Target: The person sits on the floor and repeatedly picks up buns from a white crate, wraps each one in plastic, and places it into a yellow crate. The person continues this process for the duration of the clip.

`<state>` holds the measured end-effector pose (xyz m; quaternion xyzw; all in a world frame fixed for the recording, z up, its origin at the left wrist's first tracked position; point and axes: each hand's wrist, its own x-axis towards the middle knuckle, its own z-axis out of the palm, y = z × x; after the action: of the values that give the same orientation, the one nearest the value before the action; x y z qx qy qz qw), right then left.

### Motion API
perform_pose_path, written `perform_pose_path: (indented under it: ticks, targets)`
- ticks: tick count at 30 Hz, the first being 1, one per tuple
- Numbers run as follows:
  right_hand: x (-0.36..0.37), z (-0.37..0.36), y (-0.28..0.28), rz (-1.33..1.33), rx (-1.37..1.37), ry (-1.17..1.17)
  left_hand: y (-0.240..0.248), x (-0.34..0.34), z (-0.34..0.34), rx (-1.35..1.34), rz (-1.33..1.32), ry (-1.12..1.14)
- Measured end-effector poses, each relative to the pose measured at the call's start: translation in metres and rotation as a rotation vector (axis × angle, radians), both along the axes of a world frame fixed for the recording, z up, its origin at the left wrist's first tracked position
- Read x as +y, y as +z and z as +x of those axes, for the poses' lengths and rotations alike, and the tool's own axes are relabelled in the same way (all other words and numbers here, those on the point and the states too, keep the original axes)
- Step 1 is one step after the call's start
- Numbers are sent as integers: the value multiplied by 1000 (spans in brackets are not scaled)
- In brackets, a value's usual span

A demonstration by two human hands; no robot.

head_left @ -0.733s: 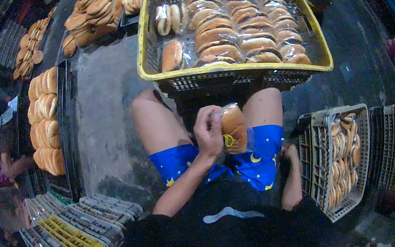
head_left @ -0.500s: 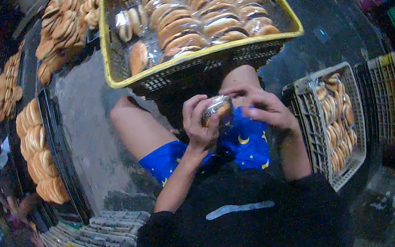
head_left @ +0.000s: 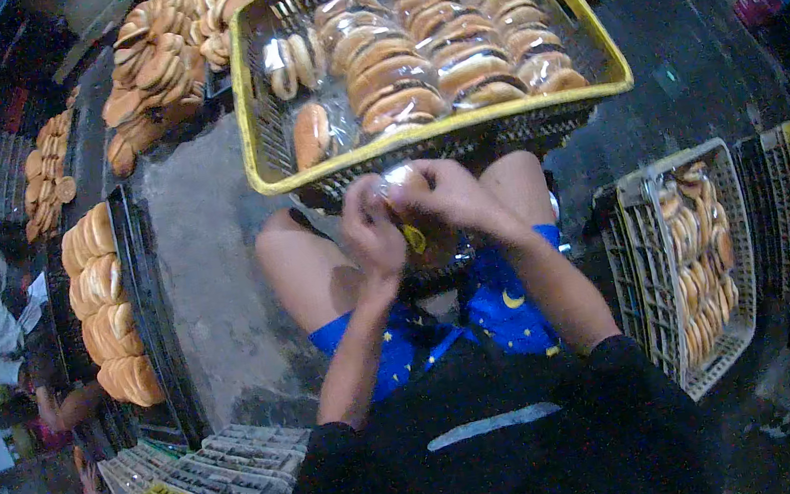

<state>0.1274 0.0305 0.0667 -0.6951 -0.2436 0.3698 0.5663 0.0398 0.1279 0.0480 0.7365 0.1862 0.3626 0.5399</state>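
Note:
In front of my lap, both hands meet at a clear plastic bag (head_left: 403, 179), inside which a bun appears to sit, mostly covered by fingers. My left hand (head_left: 372, 228), slightly blurred, is closed on the bag's left side. From the right, my right hand (head_left: 452, 200) grips it with fingers bent over the top. Just beyond my hands stands a yellow-rimmed crate (head_left: 444, 125). Rows of bagged buns (head_left: 391, 71) fill its middle and right, and a few more bagged buns (head_left: 312, 135) lie along its left side.
A tray of bare buns (head_left: 106, 308) stands at the left, with heaped buns (head_left: 153, 69) farther off. Stacked crates (head_left: 197, 492) are at the lower left. At the right, a grey crate (head_left: 739, 239) holds more buns. Another person (head_left: 8, 332) is at the far left.
My right hand has come in from the right and now grips the bag with my left. Both hands have moved up toward the crate. The whole view has shifted slightly.

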Motion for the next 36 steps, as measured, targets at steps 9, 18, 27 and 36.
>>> perform_pose_path:
  ticks: [9, 18, 27, 36]
  targets:
    - [-60, 2, 2, 215, 370, -57, 38, 157, 145, 1082, 992, 322]
    - [-136, 0, -23, 178, 400, -102, -1, 199, 185, 1380, 632, -604]
    - [-138, -9, -24, 176, 357, -185, -12, 213, 211, 813, 976, 449]
    - [-104, 5, 22, 145, -112, -196, 30, 192, 154, 192, 677, 195]
